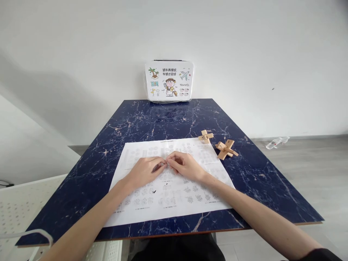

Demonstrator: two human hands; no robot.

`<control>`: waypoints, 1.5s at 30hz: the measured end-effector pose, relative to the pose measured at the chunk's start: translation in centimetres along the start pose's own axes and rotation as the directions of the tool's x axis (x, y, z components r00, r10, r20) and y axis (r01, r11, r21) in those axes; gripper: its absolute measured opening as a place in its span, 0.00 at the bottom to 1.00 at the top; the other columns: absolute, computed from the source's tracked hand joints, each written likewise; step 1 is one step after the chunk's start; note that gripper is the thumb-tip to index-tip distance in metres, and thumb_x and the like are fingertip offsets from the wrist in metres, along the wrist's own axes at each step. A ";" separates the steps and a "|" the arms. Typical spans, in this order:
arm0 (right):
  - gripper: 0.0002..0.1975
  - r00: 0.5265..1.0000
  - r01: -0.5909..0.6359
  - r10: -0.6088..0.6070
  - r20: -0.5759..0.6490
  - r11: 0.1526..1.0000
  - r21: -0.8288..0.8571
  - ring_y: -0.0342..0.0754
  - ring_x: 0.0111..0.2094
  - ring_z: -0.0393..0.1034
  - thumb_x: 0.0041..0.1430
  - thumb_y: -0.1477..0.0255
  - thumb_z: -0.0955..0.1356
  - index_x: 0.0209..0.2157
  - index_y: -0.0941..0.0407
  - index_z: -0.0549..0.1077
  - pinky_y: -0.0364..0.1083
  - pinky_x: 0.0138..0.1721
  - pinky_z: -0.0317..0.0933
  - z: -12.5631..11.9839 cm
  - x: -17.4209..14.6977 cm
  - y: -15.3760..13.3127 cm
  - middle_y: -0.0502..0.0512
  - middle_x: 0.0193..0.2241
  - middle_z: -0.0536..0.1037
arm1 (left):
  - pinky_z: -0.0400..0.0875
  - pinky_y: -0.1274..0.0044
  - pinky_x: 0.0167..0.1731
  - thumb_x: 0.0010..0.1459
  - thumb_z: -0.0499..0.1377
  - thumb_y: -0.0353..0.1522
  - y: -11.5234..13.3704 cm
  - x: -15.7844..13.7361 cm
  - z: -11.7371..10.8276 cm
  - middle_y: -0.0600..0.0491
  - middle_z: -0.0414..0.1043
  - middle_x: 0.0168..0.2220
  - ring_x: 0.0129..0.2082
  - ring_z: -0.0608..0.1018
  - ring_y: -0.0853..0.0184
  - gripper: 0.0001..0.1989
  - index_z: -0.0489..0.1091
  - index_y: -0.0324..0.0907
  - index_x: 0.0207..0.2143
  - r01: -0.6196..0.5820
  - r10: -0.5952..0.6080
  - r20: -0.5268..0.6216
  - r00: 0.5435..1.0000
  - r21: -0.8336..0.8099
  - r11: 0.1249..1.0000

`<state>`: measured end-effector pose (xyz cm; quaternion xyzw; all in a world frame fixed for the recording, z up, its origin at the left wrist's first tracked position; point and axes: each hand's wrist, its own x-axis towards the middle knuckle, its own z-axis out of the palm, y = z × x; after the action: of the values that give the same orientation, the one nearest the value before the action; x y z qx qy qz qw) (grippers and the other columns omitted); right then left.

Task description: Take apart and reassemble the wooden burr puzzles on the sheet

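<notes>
Fingertips of both hands come together in the head view, over the upper middle of a printed white sheet. On the left hand, thumb and forefinger form a narrow loop whose tips nearly or fully meet; the right hand curls the same way, its tips against or just beside the left ones. I cannot tell whether a tiny piece is pinched between them, as the tips hide that spot.

The sheet lies flat under both hands and forearms on a dark blue marble-patterned table, close to its near edge. It carries rows of small grey diagrams with lines of text. A few small dark marks or bits show on it below the hands; which they are is unclear.

Off to the right, a small wooden puzzle of crossed blocks sits at the sheet's upper right corner. Just beside it, on the table, a larger wooden puzzle rests tilted, bearing dark characters.

At the far end, a white case with cartoon prints stands upright by the pale wall. A clear plastic bottle lies on the grey floor at right.
</notes>
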<state>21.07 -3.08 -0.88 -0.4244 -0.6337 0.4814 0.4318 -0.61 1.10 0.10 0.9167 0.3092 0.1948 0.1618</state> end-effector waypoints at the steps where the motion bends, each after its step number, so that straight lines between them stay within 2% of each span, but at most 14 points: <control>1: 0.12 1.000 0.000 0.000 -0.002 1.000 0.019 0.42 0.21 0.63 0.69 0.60 0.70 0.35 0.53 0.76 0.46 0.25 0.55 0.0 0.0 0.0 0.47 0.21 0.72 | 0.65 0.74 0.25 0.73 0.53 0.38 -0.1 0.0 0.0 0.56 0.72 0.27 0.24 0.73 0.68 0.14 0.70 0.44 0.34 -0.010 0.010 -0.004 1.000 0.000 1.000; 5: 0.12 1.000 0.006 -0.006 0.003 0.999 0.053 0.43 0.22 0.65 0.69 0.61 0.70 0.34 0.52 0.76 0.47 0.27 0.57 0.1 0.0 0.1 0.49 0.24 0.74 | 0.66 0.74 0.25 0.73 0.53 0.40 -0.3 0.0 0.0 0.56 0.73 0.27 0.23 0.73 0.68 0.15 0.72 0.44 0.35 -0.027 0.027 -0.022 0.999 -0.006 1.000; 9: 0.17 1.000 0.004 -0.004 0.018 0.999 0.037 0.43 0.23 0.67 0.72 0.58 0.67 0.31 0.53 0.74 0.47 0.28 0.59 0.1 0.0 0.4 0.50 0.25 0.75 | 0.66 0.75 0.24 0.74 0.52 0.41 -0.5 0.0 -0.1 0.55 0.75 0.28 0.23 0.75 0.68 0.15 0.74 0.45 0.37 -0.029 0.029 0.001 1.000 0.013 0.999; 11: 0.20 1.000 -0.020 0.019 0.011 0.994 0.106 0.42 0.23 0.66 0.71 0.54 0.67 0.31 0.53 0.74 0.46 0.27 0.58 -0.1 0.2 0.4 0.50 0.26 0.75 | 0.67 0.75 0.25 0.74 0.53 0.41 -0.6 -0.1 -0.2 0.55 0.78 0.29 0.23 0.76 0.68 0.15 0.75 0.45 0.40 -0.029 0.029 0.006 1.000 0.035 0.999; 13: 0.21 0.997 -0.061 0.070 -0.024 0.962 0.265 0.41 0.22 0.64 0.68 0.51 0.69 0.32 0.54 0.75 0.45 0.25 0.57 -0.6 0.3 0.2 0.49 0.25 0.73 | 0.69 0.75 0.26 0.73 0.54 0.40 -0.7 -0.1 -0.3 0.54 0.79 0.31 0.24 0.78 0.67 0.14 0.76 0.45 0.42 -0.027 0.027 -0.001 1.000 0.043 0.999; 15: 0.22 0.984 -0.112 0.163 -0.069 0.877 0.467 0.40 0.21 0.62 0.64 0.49 0.72 0.32 0.55 0.75 0.44 0.24 0.57 -1.7 0.0 -0.2 0.47 0.23 0.70 | 0.70 0.75 0.27 0.73 0.54 0.40 -0.7 -0.1 -0.3 0.54 0.81 0.32 0.25 0.78 0.67 0.13 0.77 0.45 0.43 -0.023 0.023 -0.005 1.000 0.027 0.999; 18: 0.21 0.938 -0.155 0.328 -0.111 0.683 0.714 0.38 0.20 0.55 0.59 0.54 0.77 0.31 0.55 0.72 0.40 0.20 0.54 -4.2 -1.9 -0.6 0.43 0.22 0.64 | 0.71 0.75 0.26 0.73 0.54 0.40 -0.7 -0.2 -0.4 0.54 0.82 0.33 0.25 0.79 0.67 0.13 0.77 0.46 0.44 -0.020 0.020 -0.005 1.000 -0.007 1.000; 20: 0.20 0.920 -0.112 0.368 -0.137 0.581 0.806 0.38 0.19 0.51 0.59 0.58 0.78 0.30 0.55 0.69 0.39 0.18 0.52 -6.1 -4.0 -0.4 0.42 0.22 0.59 | 0.71 0.75 0.26 0.73 0.54 0.40 -0.7 -0.2 -0.4 0.54 0.82 0.34 0.25 0.79 0.68 0.13 0.78 0.46 0.44 -0.024 0.024 -0.006 1.000 -0.019 1.000; 24: 0.16 0.899 -0.058 0.408 -0.163 0.478 0.876 0.38 0.18 0.47 0.61 0.65 0.77 0.30 0.54 0.67 0.35 0.14 0.52 -9.5 -8.5 0.3 0.41 0.22 0.54 | 0.72 0.75 0.26 0.73 0.54 0.39 -0.6 -0.2 -0.4 0.53 0.82 0.34 0.26 0.80 0.68 0.13 0.77 0.46 0.44 -0.029 0.029 -0.006 1.000 -0.028 0.999; 29: 0.13 0.882 -0.047 0.420 -0.213 0.528 0.848 0.40 0.18 0.47 0.66 0.61 0.72 0.33 0.52 0.68 0.37 0.11 0.54 -12.4 -10.6 0.5 0.43 0.24 0.55 | 0.71 0.75 0.26 0.72 0.55 0.39 -0.6 -0.1 -0.4 0.54 0.82 0.33 0.25 0.79 0.68 0.13 0.78 0.47 0.44 -0.021 0.020 -0.018 1.000 -0.048 0.999; 33: 0.15 0.878 -0.089 0.451 -0.162 0.486 0.869 0.39 0.17 0.45 0.66 0.59 0.71 0.32 0.53 0.66 0.36 0.11 0.50 -13.9 -10.2 0.5 0.43 0.23 0.55 | 0.71 0.75 0.27 0.72 0.55 0.40 -0.7 -0.1 -0.4 0.54 0.81 0.32 0.25 0.79 0.68 0.13 0.78 0.46 0.44 -0.024 0.023 -0.017 1.000 -0.047 0.999; 37: 0.20 0.860 -0.131 0.493 -0.129 0.459 0.879 0.39 0.17 0.40 0.67 0.55 0.69 0.29 0.52 0.61 0.35 0.12 0.48 -15.2 -10.1 0.9 0.40 0.21 0.51 | 0.72 0.75 0.27 0.72 0.55 0.39 -0.6 -0.1 -0.5 0.53 0.82 0.33 0.25 0.78 0.68 0.13 0.78 0.46 0.44 -0.021 0.020 -0.012 1.000 -0.047 0.999; 42: 0.22 0.826 -0.302 0.556 -0.093 0.576 0.760 0.40 0.18 0.35 0.66 0.54 0.68 0.27 0.50 0.58 0.36 0.12 0.43 -17.6 -10.0 1.0 0.39 0.20 0.46 | 0.71 0.77 0.25 0.72 0.54 0.40 -0.5 -0.2 -0.5 0.53 0.81 0.31 0.24 0.78 0.68 0.14 0.78 0.46 0.44 -0.017 0.016 -0.014 1.000 -0.068 0.998; 45: 0.19 0.811 -0.385 0.580 -0.076 0.628 0.677 0.39 0.17 0.36 0.66 0.60 0.68 0.26 0.50 0.56 0.36 0.12 0.42 -19.0 -9.6 0.7 0.39 0.20 0.46 | 0.71 0.77 0.25 0.72 0.54 0.40 -0.5 -0.2 -0.5 0.54 0.81 0.31 0.24 0.78 0.69 0.14 0.78 0.46 0.43 -0.018 0.017 -0.020 1.000 -0.075 0.997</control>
<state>41.87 -7.53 0.25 -0.4742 -0.2251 0.6971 0.4883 -1.18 1.45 0.28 0.9107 0.2952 0.2164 0.1915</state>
